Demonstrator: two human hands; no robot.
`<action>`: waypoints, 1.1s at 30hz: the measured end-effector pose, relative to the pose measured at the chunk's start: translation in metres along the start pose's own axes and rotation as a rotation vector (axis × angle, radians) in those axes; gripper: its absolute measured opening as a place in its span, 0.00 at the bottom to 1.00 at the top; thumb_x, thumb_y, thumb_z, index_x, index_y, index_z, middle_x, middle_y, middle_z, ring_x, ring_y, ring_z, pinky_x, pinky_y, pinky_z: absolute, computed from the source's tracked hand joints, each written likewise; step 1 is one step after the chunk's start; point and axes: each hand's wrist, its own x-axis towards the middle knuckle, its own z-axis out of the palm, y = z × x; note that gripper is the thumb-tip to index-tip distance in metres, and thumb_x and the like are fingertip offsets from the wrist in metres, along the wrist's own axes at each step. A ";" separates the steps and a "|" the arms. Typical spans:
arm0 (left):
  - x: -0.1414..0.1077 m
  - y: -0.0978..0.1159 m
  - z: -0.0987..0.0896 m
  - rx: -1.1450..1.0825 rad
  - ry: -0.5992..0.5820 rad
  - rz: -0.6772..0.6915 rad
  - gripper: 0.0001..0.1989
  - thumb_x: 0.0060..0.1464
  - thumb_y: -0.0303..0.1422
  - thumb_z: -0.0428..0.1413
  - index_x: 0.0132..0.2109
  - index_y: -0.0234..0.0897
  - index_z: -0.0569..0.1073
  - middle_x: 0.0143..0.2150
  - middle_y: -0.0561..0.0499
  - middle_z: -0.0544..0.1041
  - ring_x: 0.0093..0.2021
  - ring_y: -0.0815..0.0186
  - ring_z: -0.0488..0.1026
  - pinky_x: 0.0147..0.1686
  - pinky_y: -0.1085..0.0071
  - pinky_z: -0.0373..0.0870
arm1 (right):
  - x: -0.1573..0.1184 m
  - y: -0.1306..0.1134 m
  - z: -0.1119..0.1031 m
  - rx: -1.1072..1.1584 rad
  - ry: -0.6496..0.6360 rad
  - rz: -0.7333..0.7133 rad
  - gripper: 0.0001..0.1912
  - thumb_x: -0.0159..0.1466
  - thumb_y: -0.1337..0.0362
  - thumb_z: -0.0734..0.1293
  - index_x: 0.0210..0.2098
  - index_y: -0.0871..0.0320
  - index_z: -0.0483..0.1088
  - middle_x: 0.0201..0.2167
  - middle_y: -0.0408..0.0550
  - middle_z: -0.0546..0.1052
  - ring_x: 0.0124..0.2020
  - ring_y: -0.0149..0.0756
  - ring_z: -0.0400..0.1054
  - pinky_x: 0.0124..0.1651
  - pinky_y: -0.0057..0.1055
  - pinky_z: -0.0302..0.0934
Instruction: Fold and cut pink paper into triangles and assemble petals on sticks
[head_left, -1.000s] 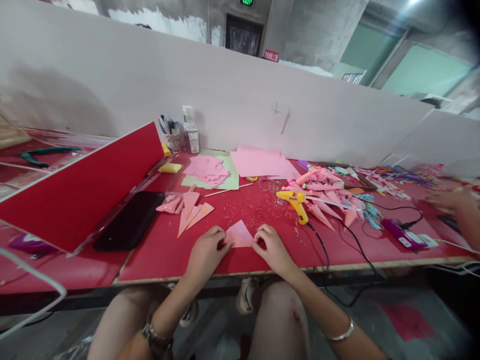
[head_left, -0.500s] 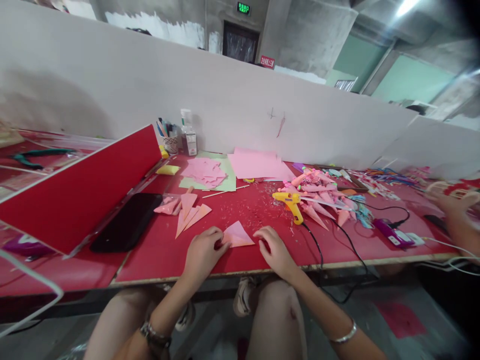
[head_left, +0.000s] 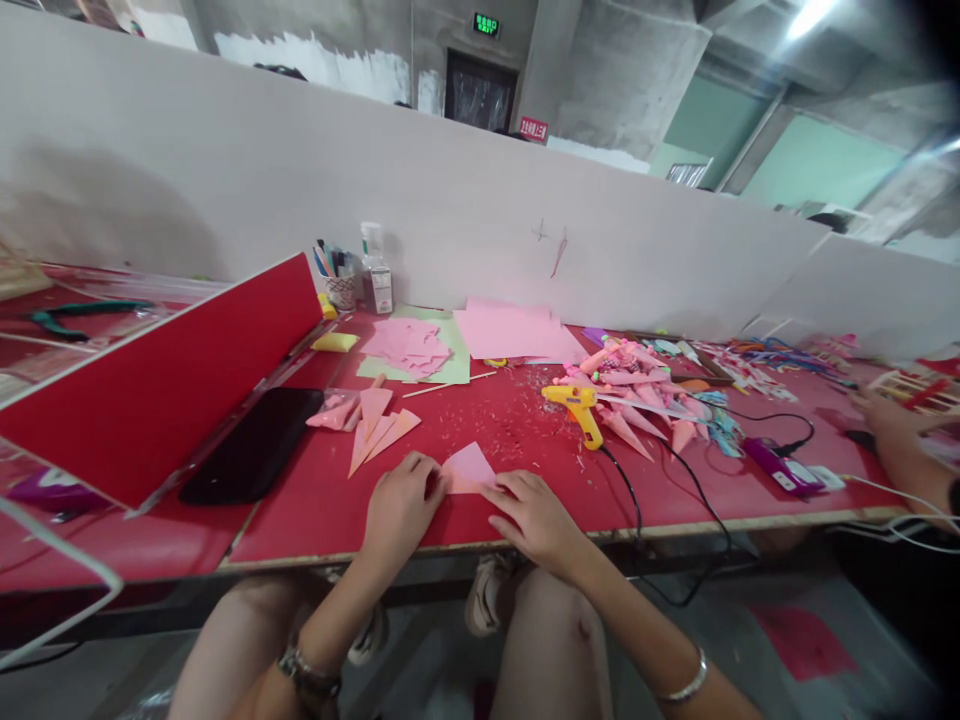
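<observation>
The pink paper [head_left: 470, 465] lies on the table [head_left: 300, 535] between both hands: the left hand [head_left: 400, 503], toward nine o'clock, curls at its edge, pinching or not I cannot tell; the right hand [head_left: 534, 512], toward four, touches its corner, thumb spread apart. Flat cones [head_left: 377, 434] lie toward ten, the glue gun [head_left: 581, 408] toward two.

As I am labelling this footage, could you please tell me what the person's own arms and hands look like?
The left hand and right hand are ungloved, and no sleeve shows on either forearm. A dark band with metallic glints circles the left forearm; a silvery bangle circles the right.
</observation>
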 end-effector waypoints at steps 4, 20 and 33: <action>-0.001 -0.002 0.000 0.005 -0.001 0.027 0.12 0.53 0.41 0.49 0.30 0.36 0.65 0.32 0.52 0.66 0.29 0.68 0.65 0.29 0.73 0.57 | 0.000 -0.001 -0.002 0.019 0.006 0.012 0.19 0.63 0.60 0.58 0.53 0.55 0.62 0.47 0.51 0.68 0.47 0.39 0.58 0.50 0.37 0.54; 0.002 -0.004 0.000 -0.115 -0.054 0.121 0.11 0.48 0.41 0.55 0.36 0.40 0.71 0.43 0.51 0.69 0.42 0.63 0.67 0.38 0.69 0.60 | 0.019 -0.002 0.012 0.268 0.226 0.239 0.02 0.58 0.68 0.63 0.29 0.58 0.67 0.32 0.46 0.69 0.37 0.34 0.63 0.40 0.31 0.57; 0.000 0.001 -0.001 -0.089 -0.022 0.053 0.12 0.51 0.37 0.53 0.25 0.36 0.66 0.36 0.51 0.69 0.34 0.67 0.66 0.34 0.72 0.60 | 0.024 -0.004 0.011 0.184 0.203 0.287 0.05 0.58 0.68 0.63 0.26 0.58 0.64 0.29 0.45 0.68 0.35 0.34 0.62 0.39 0.31 0.56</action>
